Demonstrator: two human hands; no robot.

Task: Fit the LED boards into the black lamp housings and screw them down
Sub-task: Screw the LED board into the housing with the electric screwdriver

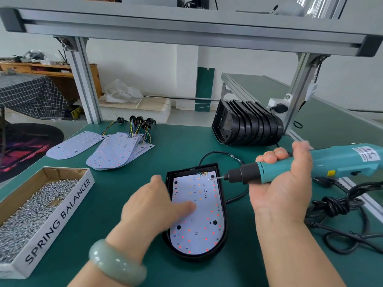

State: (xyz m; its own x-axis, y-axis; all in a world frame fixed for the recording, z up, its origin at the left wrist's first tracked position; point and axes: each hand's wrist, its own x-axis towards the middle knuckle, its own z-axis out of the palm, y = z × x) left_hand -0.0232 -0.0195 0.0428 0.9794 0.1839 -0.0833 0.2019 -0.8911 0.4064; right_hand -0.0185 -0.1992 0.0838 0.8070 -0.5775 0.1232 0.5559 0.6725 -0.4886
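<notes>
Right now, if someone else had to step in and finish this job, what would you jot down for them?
Left hand presses the LED board flat inside the black housing.
Right hand holds the electric screwdriver; a screw sits on its bit, tip over the board's top end, not yet driven.
More boards lie behind, empty housings are stacked at back right, and the screw box is at left.
Left to do: drive this board's screws, then the remaining boards.

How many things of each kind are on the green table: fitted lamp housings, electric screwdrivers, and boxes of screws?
Fitted housing: 1
Screwdriver, in the right hand: 1
Screw box: 1
Total: 3
The stacked housings and loose boards overlap too much to count.
</notes>
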